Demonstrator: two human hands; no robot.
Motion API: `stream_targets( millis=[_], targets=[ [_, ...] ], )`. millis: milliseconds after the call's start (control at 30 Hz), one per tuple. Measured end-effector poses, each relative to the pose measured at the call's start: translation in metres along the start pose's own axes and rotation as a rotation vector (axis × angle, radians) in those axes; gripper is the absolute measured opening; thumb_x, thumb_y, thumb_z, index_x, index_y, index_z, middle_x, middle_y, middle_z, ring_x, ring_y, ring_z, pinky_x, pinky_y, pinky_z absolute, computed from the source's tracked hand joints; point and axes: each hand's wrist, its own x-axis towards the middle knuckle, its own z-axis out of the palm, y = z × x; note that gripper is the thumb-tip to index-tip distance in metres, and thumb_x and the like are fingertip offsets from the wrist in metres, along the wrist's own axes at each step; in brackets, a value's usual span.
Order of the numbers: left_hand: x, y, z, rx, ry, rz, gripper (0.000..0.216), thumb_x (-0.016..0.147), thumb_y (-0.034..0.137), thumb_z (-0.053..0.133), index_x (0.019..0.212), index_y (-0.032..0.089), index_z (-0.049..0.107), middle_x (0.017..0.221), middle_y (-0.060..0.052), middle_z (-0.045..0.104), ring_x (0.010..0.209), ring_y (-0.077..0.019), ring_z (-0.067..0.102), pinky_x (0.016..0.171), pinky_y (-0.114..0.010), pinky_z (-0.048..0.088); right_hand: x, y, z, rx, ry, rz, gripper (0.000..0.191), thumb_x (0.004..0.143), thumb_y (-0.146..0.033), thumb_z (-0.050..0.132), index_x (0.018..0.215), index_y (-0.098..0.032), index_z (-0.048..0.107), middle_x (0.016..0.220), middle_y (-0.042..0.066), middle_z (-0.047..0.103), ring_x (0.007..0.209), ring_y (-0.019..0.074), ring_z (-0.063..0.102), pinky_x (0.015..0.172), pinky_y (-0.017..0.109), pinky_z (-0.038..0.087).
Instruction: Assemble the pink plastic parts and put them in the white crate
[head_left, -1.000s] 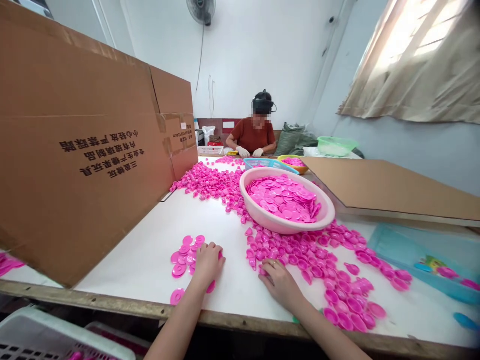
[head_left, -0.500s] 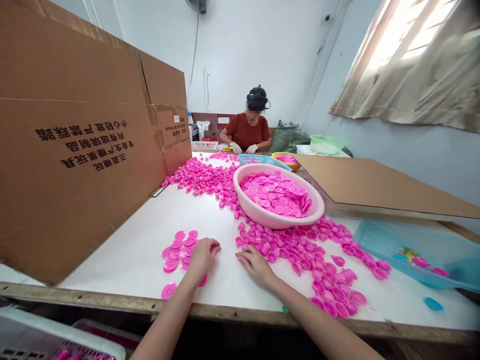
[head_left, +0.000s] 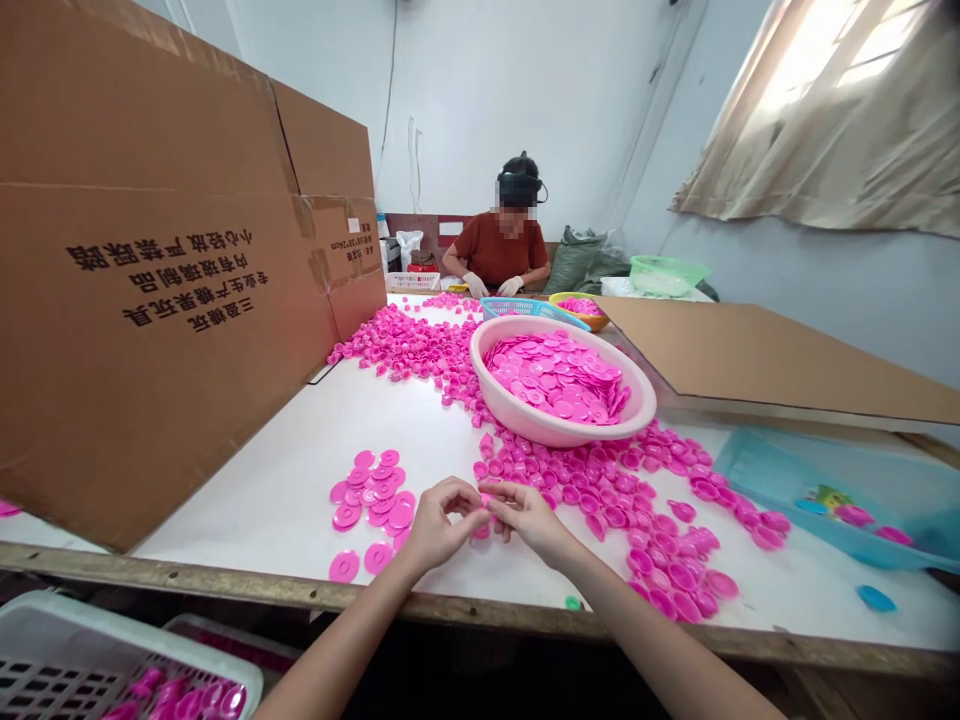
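A white plastic lattice crate (head_left: 112, 675) holding a few pink pieces sits below the table's worn wooden edge at far left, beneath a tall sheet of brown corrugated cardboard (head_left: 150, 270) printed with black characters. On the smooth white tabletop (head_left: 285, 490), a small cluster of flat pink discs (head_left: 375, 500) lies just left of the worker's left hand (head_left: 433, 530), whose curled fingers meet those of the right hand (head_left: 529, 515) over the table's near edge. Between the fingertips of both hands a small pink plastic piece (head_left: 484, 500) is pinched; its exact shape is too small to tell. To the right spreads a dense drift of glossy pink cup-shaped caps (head_left: 645, 530), running back past a round pale-pink basin (head_left: 562, 425) heaped with more discs. At the table's far end a second person in white gloves (head_left: 491, 285) works. A translucent blue tray (head_left: 825, 490) lies at far right.
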Motion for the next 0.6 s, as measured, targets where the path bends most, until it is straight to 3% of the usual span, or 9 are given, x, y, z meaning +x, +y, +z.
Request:
stream_targets(
  millis=[133,367,533,600],
  targets=[
    [0.005,-0.019,0.004,-0.048,-0.017,-0.277,0.038,0.065,0.042,0.061,0.091,0.015,0.054,0.084,-0.005,0.059,0.056,-0.0105,0.056,0.048,-0.02,0.043,0.005,0.01,0.001,-0.075,0.083,0.105,0.035,0.063,-0.035,0.067,0.086,-0.012,0.053,0.054,-0.003,0.054,0.043,0.0092,0.051,0.039,0.018,0.04],
    [0.003,-0.032,0.005,0.091,-0.024,-0.257,0.027,0.065,0.039,0.06,0.079,0.016,0.06,0.073,-0.003,0.063,0.066,-0.0137,0.057,0.059,-0.023,0.044,0.014,0.031,0.002,-0.122,0.079,0.162,0.025,0.067,-0.029,0.065,0.08,-0.011,0.052,0.055,-0.001,0.056,0.041,0.0096,0.054,0.038,0.018,0.044],
    [0.016,-0.033,-0.001,0.099,-0.184,-0.412,0.034,0.07,0.046,0.053,0.083,0.015,0.058,0.066,-0.004,0.063,0.06,-0.0151,0.057,0.054,-0.023,0.041,0.02,0.02,0.003,-0.166,0.031,0.346,0.02,0.069,-0.024,0.064,0.074,-0.012,0.049,0.053,0.003,0.058,0.046,0.0133,0.058,0.037,0.017,0.046],
    [0.029,-0.028,0.002,0.213,-0.153,-0.418,0.035,0.075,0.047,0.044,0.081,0.015,0.057,0.066,-0.004,0.062,0.064,-0.0165,0.057,0.059,-0.026,0.041,0.022,0.014,0.004,-0.196,0.025,0.407,0.017,0.07,-0.021,0.062,0.072,-0.013,0.047,0.052,0.002,0.058,0.045,0.014,0.059,0.036,0.018,0.046]
  ],
)
